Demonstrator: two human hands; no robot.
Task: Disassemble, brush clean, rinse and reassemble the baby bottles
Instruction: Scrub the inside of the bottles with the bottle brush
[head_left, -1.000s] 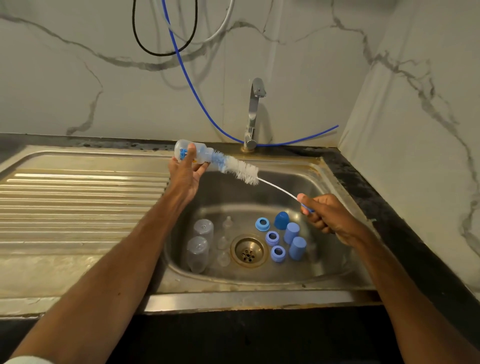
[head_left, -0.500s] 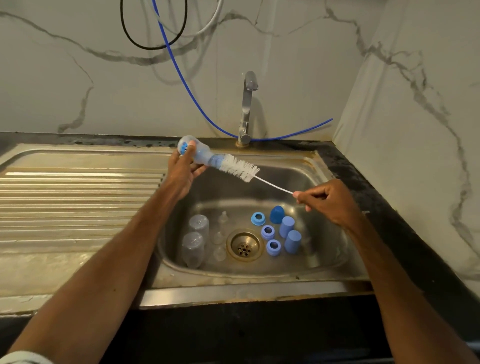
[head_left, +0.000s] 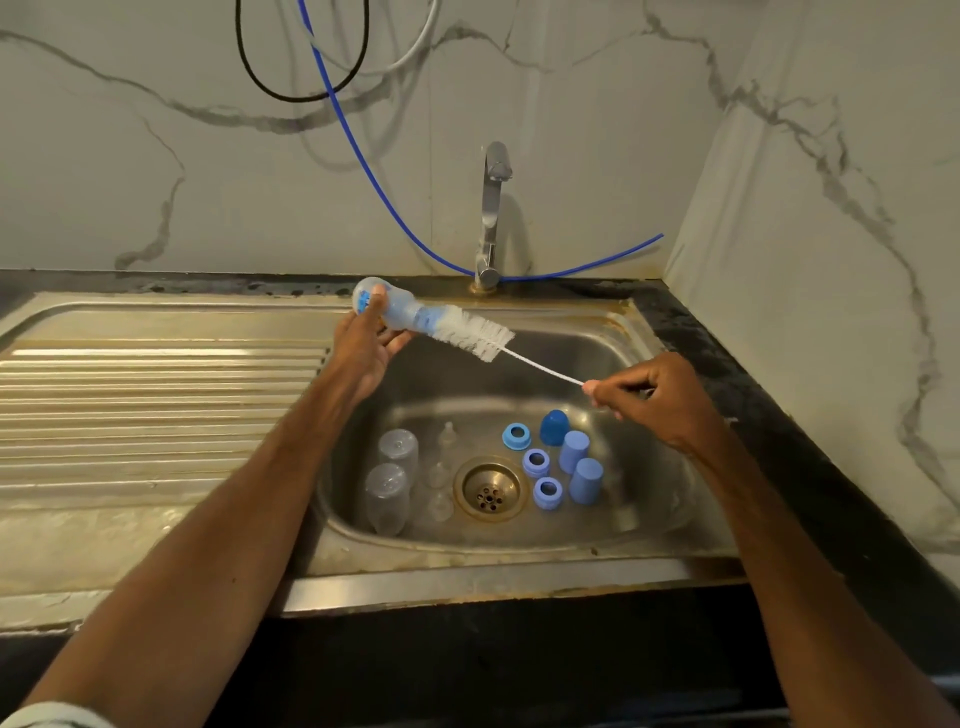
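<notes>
The left hand (head_left: 363, 353) grips a clear bottle (head_left: 397, 312) over the sink (head_left: 519, 551), near its back-left corner; the right hand (head_left: 660, 400) pinches the brush (head_left: 472, 338) by its wire stem, bristles partly inside the bottle's mouth; two more bottles (head_left: 387, 499), blue rings (head_left: 536, 462), caps (head_left: 586, 480) and seemingly clear teats (head_left: 439, 506) sit in the basin.

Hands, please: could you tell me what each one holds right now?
Left hand: holding the bottle.
Right hand: pinching the brush by its wire.

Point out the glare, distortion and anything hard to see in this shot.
Head view: glare streaks the draining board; the wide lens stretches the forearms toward the lower corners; clear bottles and teats nearly vanish against the steel basin; the tap casts a soft shadow.
</notes>
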